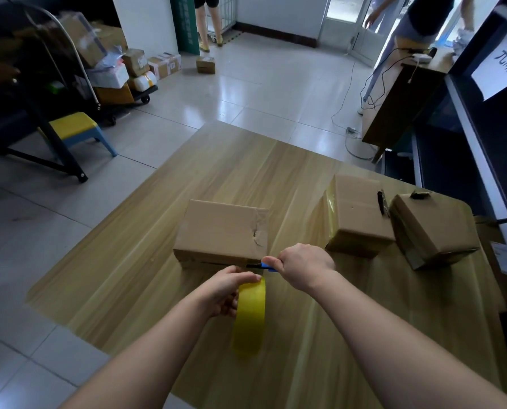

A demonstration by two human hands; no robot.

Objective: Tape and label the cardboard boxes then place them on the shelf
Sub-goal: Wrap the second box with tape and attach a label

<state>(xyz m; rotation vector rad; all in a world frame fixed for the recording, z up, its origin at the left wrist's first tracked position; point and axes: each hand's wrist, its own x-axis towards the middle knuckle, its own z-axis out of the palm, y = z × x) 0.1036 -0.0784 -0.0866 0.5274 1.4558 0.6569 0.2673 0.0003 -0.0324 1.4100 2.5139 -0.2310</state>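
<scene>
Taping step: yellow tape roll (250,314) was gripped by left hand (221,292), blue cutter (266,265) clasped by right hand (305,265) at cardboard box (221,231); severing the tape was judged next.

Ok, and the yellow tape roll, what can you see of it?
The tape roll is wide, glossy, translucent yellow, held upright and nearly edge-on over the wooden table, just before the nearest cardboard box. The left hand grips its upper part, fingers curled over the top. The right hand holds a blue cutter just above it. Its lower end is blurred; contact with the table is unclear.
</scene>
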